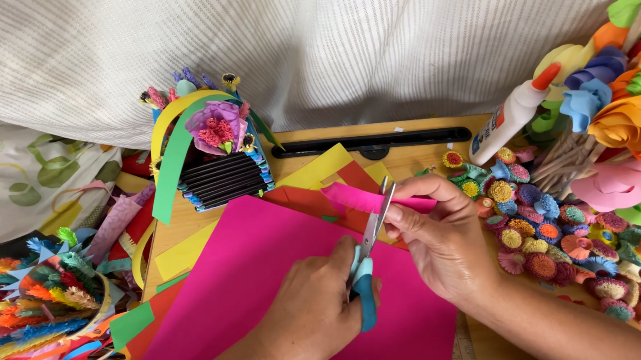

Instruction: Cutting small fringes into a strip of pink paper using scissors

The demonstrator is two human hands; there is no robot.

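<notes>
My left hand (315, 313) grips a pair of scissors with teal handles (365, 271). The blades point up and away and are closed around a fringed pink paper strip (368, 198). My right hand (442, 236) pinches the right end of that strip between thumb and fingers, just right of the blades. Both hands hover over a large pink paper sheet (253, 284) lying on a wooden board (413, 154).
Yellow, red and green paper sheets (320, 174) lie under the pink one. A small paper basket with flowers (215, 152) stands at the back left. A glue bottle (509, 118) and several quilled paper flowers (553, 234) lie right. More paper crafts (44, 293) crowd the left edge.
</notes>
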